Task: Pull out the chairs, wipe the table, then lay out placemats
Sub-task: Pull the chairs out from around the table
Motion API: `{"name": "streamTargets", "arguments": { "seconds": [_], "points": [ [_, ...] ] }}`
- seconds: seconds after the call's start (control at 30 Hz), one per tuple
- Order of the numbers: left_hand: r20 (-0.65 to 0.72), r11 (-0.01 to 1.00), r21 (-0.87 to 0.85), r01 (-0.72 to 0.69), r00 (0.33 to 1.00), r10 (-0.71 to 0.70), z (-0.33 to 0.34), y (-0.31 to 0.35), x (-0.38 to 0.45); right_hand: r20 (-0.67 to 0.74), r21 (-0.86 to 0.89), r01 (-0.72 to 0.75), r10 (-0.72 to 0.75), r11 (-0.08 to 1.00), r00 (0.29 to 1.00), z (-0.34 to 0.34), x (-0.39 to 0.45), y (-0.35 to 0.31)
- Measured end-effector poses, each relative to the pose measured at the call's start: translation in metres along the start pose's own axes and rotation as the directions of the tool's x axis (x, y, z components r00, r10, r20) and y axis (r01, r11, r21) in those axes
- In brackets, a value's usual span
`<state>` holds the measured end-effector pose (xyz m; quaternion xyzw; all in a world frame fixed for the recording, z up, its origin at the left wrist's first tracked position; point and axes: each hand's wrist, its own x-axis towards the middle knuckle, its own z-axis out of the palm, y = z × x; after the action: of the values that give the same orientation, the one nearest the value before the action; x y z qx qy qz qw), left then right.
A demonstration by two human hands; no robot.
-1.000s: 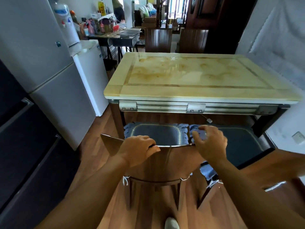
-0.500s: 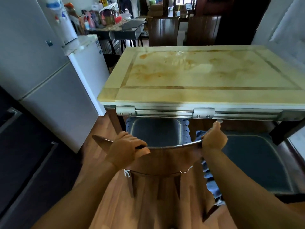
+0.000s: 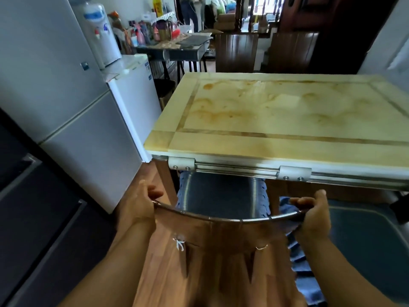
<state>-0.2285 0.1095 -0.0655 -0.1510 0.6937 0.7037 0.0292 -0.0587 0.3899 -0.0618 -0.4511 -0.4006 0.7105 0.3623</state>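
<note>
A brown wooden chair with a dark blue seat cushion stands at the near side of the table, whose yellow marble-look top carries brown stains. My left hand grips the left end of the chair's curved top rail. My right hand grips the right end of the same rail. A second chair's blue cushion lies to the right, partly under the table.
A grey fridge and a small white fridge stand close on the left, a dark cabinet nearer still. Two dark chairs are at the table's far side. A cluttered side table sits behind.
My hands slid outward from the middle of the chair's top rail to its two ends. The view has moved closer to the table and the chair back sits lower in view.
</note>
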Motion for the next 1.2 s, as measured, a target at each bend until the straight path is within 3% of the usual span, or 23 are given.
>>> {"name": "streamTargets", "arguments": {
  "seconds": [0.13, 0.3, 0.4, 0.53, 0.63, 0.77, 0.97, 1.2],
  "points": [
    [-0.063, 0.989, -0.146, 0.03, 0.997, -0.039, 0.014, -0.004, 0.013, -0.066, 0.183, -0.135, 0.149, 0.974, 0.987, 0.007, 0.005, 0.004],
    [-0.109, 0.973, -0.23, -0.009, 0.994, -0.016, 0.03, 0.011, 0.042, -0.158, 0.09, -0.16, 0.172, 0.983, 0.972, 0.027, 0.019, 0.004],
    [-0.078, 0.972, -0.231, -0.033, 0.997, 0.015, 0.043, 0.019, 0.068, -0.204, 0.094, -0.124, 0.141, 0.988, 0.969, 0.05, 0.033, 0.0],
    [0.095, 0.981, -0.177, -0.077, 0.991, 0.095, 0.06, 0.033, 0.11, -0.23, 0.139, -0.104, 0.135, 0.985, 0.964, 0.083, 0.057, -0.015],
    [-0.037, 0.961, -0.272, -0.05, 0.998, 0.041, 0.088, 0.051, 0.127, -0.23, 0.184, -0.104, 0.146, 0.977, 0.962, 0.109, 0.08, -0.021],
    [-0.053, 0.933, -0.36, 0.004, 0.998, -0.025, 0.121, 0.064, 0.151, -0.209, 0.19, -0.087, 0.127, 0.978, 0.97, 0.142, 0.113, -0.028],
    [-0.096, 0.973, -0.229, 0.01, 0.995, -0.033, 0.148, 0.056, 0.182, -0.154, 0.2, -0.12, 0.152, 0.972, 0.976, 0.168, 0.155, -0.011],
    [-0.14, 0.973, -0.23, -0.008, 0.99, -0.025, 0.166, 0.05, 0.213, -0.213, 0.083, -0.045, 0.062, 0.996, 0.975, 0.192, 0.18, 0.0]
  ]
}}
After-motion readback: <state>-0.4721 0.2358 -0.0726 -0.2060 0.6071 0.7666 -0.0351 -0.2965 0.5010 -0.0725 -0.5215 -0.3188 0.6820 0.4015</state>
